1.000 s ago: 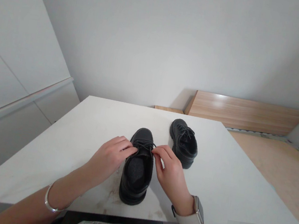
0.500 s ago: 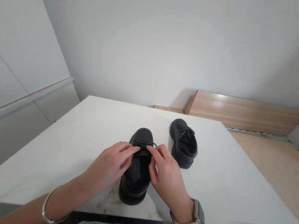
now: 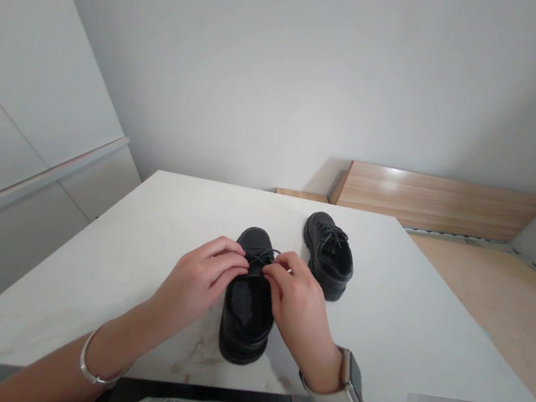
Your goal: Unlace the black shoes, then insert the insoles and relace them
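A black lace-up shoe [image 3: 241,350] stands upright in front of me, its toe pointing away and its opening facing me. Thin black shoelaces [image 3: 257,253] cross over its tongue, with a small loop rising at the right side. My left hand [image 3: 203,270] pinches at the left of the lacing, thumb and fingertips together. From the right, my right hand [image 3: 298,292] pinches at the laces too, its fingertips close to the left ones. The bits of lace between the fingertips are mostly covered. The matching black shoe [image 3: 333,270] sits farther back to the right, its laces tied.
Both shoes rest on a white table [image 3: 105,258], which has brownish smudges near its front edge. A grey wall [image 3: 266,74] rises behind it. To the right is a bed-like surface [image 3: 477,304] with a wooden headboard [image 3: 437,201]. White cabinet doors [image 3: 26,107] stand at the left.
The near shoe's heel has swung slightly right. My left fingers have shifted to the lacing's left edge, and my right fingertips now curl closer in over the laces. The far shoe stays put.
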Demonstrator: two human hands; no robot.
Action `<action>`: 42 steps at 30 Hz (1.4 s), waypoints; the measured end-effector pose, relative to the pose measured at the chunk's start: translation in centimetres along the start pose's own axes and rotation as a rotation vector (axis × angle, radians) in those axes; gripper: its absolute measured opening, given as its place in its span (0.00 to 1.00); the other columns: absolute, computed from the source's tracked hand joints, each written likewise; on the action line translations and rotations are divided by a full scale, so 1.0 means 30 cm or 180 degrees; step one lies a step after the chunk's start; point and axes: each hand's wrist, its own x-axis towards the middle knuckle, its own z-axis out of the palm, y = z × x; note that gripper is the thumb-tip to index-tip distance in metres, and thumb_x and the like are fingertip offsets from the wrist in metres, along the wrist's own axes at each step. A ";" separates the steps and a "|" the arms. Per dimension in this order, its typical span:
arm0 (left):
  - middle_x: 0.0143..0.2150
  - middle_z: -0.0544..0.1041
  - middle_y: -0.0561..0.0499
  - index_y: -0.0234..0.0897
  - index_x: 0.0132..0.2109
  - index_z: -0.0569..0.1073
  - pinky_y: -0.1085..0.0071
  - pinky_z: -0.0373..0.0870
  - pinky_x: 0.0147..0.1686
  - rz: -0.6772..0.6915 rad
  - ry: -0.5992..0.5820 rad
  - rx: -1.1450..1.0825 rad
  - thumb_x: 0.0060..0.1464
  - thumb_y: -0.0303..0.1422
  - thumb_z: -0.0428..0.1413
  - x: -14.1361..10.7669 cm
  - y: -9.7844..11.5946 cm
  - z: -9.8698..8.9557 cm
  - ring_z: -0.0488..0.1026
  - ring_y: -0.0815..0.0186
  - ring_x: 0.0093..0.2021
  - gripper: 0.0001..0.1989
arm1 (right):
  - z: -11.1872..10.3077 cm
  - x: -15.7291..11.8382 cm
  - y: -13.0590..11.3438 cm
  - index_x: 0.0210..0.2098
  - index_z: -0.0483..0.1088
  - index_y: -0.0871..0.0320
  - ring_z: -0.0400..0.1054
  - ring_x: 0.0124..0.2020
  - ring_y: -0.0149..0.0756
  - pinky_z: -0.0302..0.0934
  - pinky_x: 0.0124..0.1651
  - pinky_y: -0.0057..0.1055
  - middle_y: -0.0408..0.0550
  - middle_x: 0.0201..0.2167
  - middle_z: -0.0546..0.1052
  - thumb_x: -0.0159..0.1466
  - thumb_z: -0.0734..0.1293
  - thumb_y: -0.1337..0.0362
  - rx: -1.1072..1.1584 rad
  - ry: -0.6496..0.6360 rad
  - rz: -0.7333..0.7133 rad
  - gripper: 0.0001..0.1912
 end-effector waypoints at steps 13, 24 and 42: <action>0.39 0.72 0.50 0.40 0.35 0.80 0.69 0.70 0.40 -0.0444 0.0421 -0.0924 0.56 0.30 0.64 0.078 0.017 -0.035 0.72 0.66 0.41 0.02 | 0.000 0.091 -0.077 0.37 0.75 0.56 0.71 0.31 0.31 0.68 0.35 0.28 0.45 0.33 0.77 0.65 0.67 0.69 0.2539 0.0448 0.0647 0.04; 0.48 0.71 0.45 0.39 0.43 0.79 0.66 0.76 0.45 -0.0618 0.0211 -0.1928 0.58 0.36 0.62 0.051 -0.039 0.023 0.74 0.63 0.46 0.08 | 0.008 0.098 -0.064 0.38 0.75 0.58 0.70 0.31 0.31 0.65 0.34 0.28 0.46 0.31 0.76 0.65 0.66 0.65 0.2572 0.0259 0.0609 0.06; 0.32 0.81 0.54 0.36 0.39 0.79 0.75 0.73 0.37 -0.1313 -0.0163 -0.1829 0.59 0.31 0.58 0.039 -0.027 0.081 0.77 0.69 0.32 0.05 | 0.001 0.094 -0.080 0.40 0.77 0.55 0.73 0.38 0.32 0.69 0.41 0.30 0.45 0.35 0.78 0.66 0.67 0.75 0.1729 0.1291 -0.0122 0.10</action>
